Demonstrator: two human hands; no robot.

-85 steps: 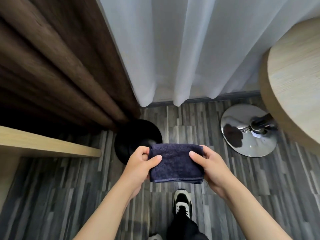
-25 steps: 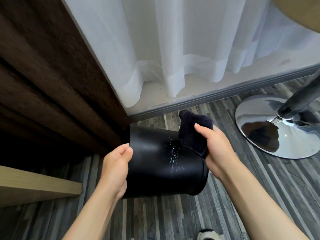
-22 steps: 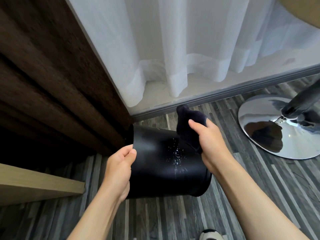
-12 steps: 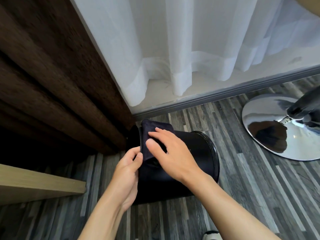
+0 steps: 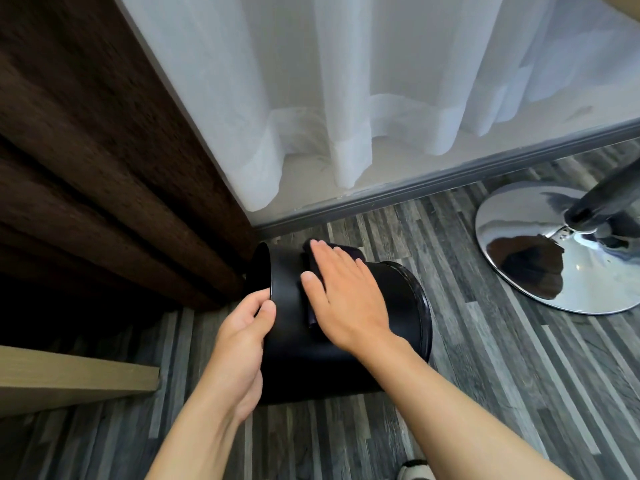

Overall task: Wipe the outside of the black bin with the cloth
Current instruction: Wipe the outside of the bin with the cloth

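The black bin (image 5: 398, 299) lies tipped on its side over the grey plank floor, its open mouth facing left. My left hand (image 5: 242, 327) grips the bin's rim at the left end. My right hand (image 5: 346, 292) lies flat on the bin's upper side and presses the dark navy cloth (image 5: 349, 251) against it. Most of the cloth is hidden under the palm; only its far edge and a strip by the thumb show.
A brown curtain (image 5: 104, 168) hangs at the left, right behind the bin's mouth. A white sheer curtain (image 5: 346, 81) and a grey skirting run along the back. A chrome table base (image 5: 554, 251) stands at the right. A wooden shelf edge (image 5: 69, 379) juts in lower left.
My right hand has spread flat and slid with the cloth toward the right along the bin's top. The left hand keeps its hold on the rim, and the white specks seen a second ago no longer show.
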